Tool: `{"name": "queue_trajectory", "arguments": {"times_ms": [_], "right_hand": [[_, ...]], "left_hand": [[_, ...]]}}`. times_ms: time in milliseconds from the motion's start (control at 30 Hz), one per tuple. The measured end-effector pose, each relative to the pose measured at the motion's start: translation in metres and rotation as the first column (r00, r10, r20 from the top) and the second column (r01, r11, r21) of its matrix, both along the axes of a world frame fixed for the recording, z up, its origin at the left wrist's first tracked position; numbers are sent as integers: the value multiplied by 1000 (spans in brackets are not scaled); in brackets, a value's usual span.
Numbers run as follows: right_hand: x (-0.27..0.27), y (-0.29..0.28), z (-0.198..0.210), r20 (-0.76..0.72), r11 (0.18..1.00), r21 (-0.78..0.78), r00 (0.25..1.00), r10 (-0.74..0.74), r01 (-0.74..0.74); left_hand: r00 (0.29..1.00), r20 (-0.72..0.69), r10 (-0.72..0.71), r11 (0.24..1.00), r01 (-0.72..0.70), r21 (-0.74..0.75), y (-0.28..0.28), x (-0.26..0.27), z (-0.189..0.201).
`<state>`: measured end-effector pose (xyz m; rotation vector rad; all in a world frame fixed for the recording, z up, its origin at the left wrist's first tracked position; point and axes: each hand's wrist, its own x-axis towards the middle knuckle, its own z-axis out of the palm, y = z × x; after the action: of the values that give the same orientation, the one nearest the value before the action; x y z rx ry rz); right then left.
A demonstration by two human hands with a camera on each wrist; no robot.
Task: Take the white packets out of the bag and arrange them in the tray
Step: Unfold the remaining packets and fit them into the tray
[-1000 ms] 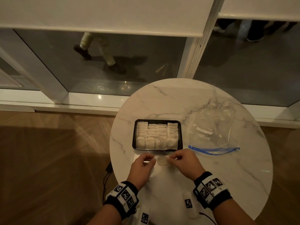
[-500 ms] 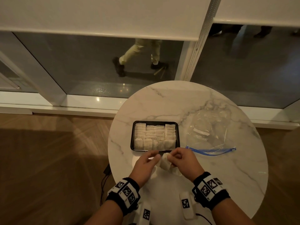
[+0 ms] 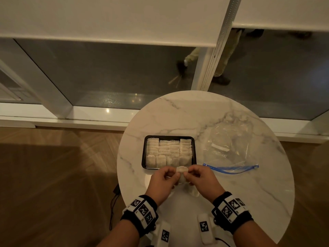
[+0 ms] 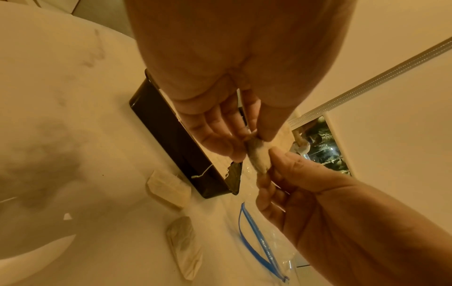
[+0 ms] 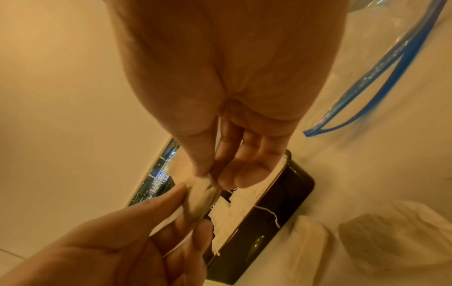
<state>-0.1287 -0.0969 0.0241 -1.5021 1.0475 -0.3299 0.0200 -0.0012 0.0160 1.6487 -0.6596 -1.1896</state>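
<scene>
My left hand [image 3: 164,180] and my right hand [image 3: 201,179] meet low in the centre of the head view, each pinching one end of the same white packet [image 3: 182,170] between thumb and fingertips, held up off the marble table [image 3: 249,202] just in front of the near rim of the black tray [image 3: 169,137]. Both wrists are raised and angled inward, the backs of the hands facing up; in the left wrist view my left thumb and first finger close on the packet's upper end while the other fingers stay fairly straight, and my right fingers curl under its lower end. The worry, as I judge it, is the packet itself: pulled from both ends it could tear or crumple, and its thin string could snag. Two loose packets [image 4: 168,190] lie on the table just beside the tray's near wall, in the lower middle of the left wrist view, and a careless sweep of a wrist could push them about. Further up the frame the tray looks almost full, rows of packets standing tightly side by side, so forcing one more in could topple or lift its neighbours; a string already hangs over the near wall. To the right of the tray, apart from it, the clear bag [image 3: 229,148] lies flat with its blue zip open, and whether anything but a white label remains inside I cannot tell.
</scene>
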Motion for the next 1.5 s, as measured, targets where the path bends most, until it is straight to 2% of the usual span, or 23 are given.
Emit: {"name": "queue_trajectory", "arguments": {"times_ms": [233, 300, 333, 367, 400, 467, 567, 700, 900, 1167, 1500], "right_hand": [[1, -3, -1, -21, 999, 24, 999, 27, -26], [2, -7, -1, -52, 1000, 19, 999, 0, 1], [3, -10, -2, -76, 1000, 4, 997, -20, 20], [5, -15, -4, -100, 999, -12, 994, -42, 41], [7, -20, -6, -123, 998, -28, 991, -61, 58], [16, -31, -12, -161, 996, -57, 983, -82, 74], [35, -45, -21, -230, 994, -106, 971, -63, 39], [60, -54, -33, -345, 989, -121, 938, 34, -81], [77, -60, -45, -425, 973, -110, 894, 140, -204], [88, -64, -61, -486, 969, -31, 851, 199, -245], [92, -64, -67, -554, 928, -75, 789, 265, -365]], "left_hand": [[999, -10, 51, 999, -50, 17, -6, -3, -5], [993, 93, 71, 997, -74, 25, -8, -1, -8], [972, 221, 76, 996, -85, 34, -9, 2, -11], [922, 382, 61, 995, -87, 50, -11, 7, -16], [844, 537, 21, 995, -69, 70, -11, 12, -20], [671, 732, -114, 990, 19, 137, -14, 22, -32], [498, 828, -257, 966, 97, 241, -18, 28, -51], [407, 858, -314, 949, 129, 287, -20, 28, -63], [382, 871, -309, 951, 144, 275, -16, 27, -74], [473, 832, -291, 956, 105, 275, -15, 26, -74], [439, 839, -320, 947, 133, 292, -16, 25, -77]]}}
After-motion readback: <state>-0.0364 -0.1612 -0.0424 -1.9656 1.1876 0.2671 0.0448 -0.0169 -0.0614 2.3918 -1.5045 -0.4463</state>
